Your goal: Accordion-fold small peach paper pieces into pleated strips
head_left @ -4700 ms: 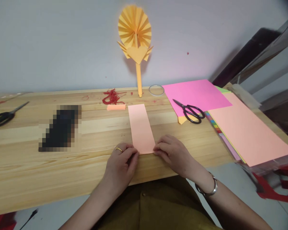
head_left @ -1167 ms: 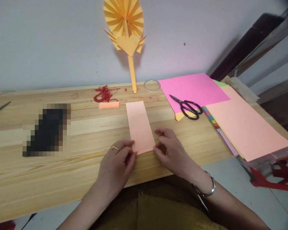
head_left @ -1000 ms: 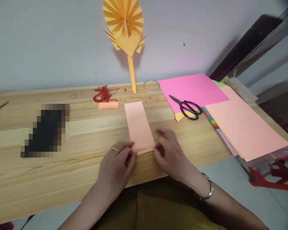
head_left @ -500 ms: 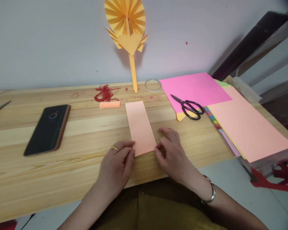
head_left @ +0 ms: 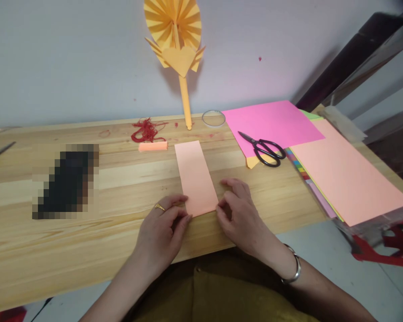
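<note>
A peach paper strip (head_left: 195, 176) lies lengthwise on the wooden table in front of me. At its near left corner, my left hand (head_left: 161, 230) has thumb and fingers closed on the edge; a gold ring is on one finger. My right hand (head_left: 239, 215) pinches the near right corner between thumb and forefinger, its other fingers curled, with a silver bangle on the wrist. Beyond the strip, to the left, sit a small folded orange paper piece (head_left: 153, 146) and a tangle of red thread (head_left: 147, 130).
Black-handled scissors (head_left: 270, 152) rest on a pink sheet (head_left: 275, 123) at the right, beside a stack of peach paper (head_left: 349, 174). A yellow paper fan (head_left: 184, 96) leans on the wall near a clear ring (head_left: 214, 118). A phone (head_left: 67, 183), pixelated, lies left.
The left thumb has shifted slightly along the strip's near edge. My right hand keeps its pinch, and the strip stays almost in place. The view has shifted a little.
</note>
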The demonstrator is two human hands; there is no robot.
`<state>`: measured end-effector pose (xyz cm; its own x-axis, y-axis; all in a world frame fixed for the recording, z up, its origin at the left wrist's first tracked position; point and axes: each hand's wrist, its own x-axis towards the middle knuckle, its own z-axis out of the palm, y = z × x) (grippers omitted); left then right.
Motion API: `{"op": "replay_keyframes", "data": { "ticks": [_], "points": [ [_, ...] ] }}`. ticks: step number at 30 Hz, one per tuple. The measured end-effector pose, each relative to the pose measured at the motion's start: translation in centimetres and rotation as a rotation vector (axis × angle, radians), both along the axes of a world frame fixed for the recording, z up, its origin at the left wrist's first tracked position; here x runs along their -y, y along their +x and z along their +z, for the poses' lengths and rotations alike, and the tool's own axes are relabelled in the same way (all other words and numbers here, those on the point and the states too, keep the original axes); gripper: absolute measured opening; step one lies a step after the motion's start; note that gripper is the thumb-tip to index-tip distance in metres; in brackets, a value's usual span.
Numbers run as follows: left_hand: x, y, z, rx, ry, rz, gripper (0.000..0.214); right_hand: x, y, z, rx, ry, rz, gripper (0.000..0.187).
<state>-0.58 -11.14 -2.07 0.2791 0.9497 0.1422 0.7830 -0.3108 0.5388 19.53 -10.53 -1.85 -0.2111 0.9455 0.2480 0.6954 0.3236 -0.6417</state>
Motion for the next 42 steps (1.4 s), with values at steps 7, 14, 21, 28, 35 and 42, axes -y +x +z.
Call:
{"op": "replay_keyframes", "data": {
  "ticks": [7, 14, 21, 28, 35, 42],
  "points": [
    [-0.2, 0.3, 0.1, -0.022, 0.032, 0.007, 0.02, 0.0, 0.0, 0.1, -0.002, -0.003, -0.001, 0.013],
    [-0.2, 0.6, 0.3, -0.056, -0.009, 0.028, 0.021, 0.0, 0.0, 0.0, -0.002, -0.01, -0.005, 0.013],
    [-0.1, 0.5, 0.2, -0.053, 0.074, 0.007, 0.01, 0.1, -0.1, 0.0, 0.006, -0.015, -0.04, 0.011],
    [0.5, 0.9, -0.6, -0.169, 0.179, -0.05, 0.031, 0.9, 0.1, -0.2, 0.045, 0.117, -0.093, 0.012],
    [0.7, 0.5, -1.0, -0.246, 0.218, -0.126, 0.033, 2.7, 0.1, 0.0, 0.21, 0.234, 0.149, 0.029],
    [0.9, 0.3, -1.6, -0.213, 0.181, -0.135, 0.03, 2.9, -0.7, -0.3, 0.341, 0.249, 0.247, 0.048]
  ]
}}
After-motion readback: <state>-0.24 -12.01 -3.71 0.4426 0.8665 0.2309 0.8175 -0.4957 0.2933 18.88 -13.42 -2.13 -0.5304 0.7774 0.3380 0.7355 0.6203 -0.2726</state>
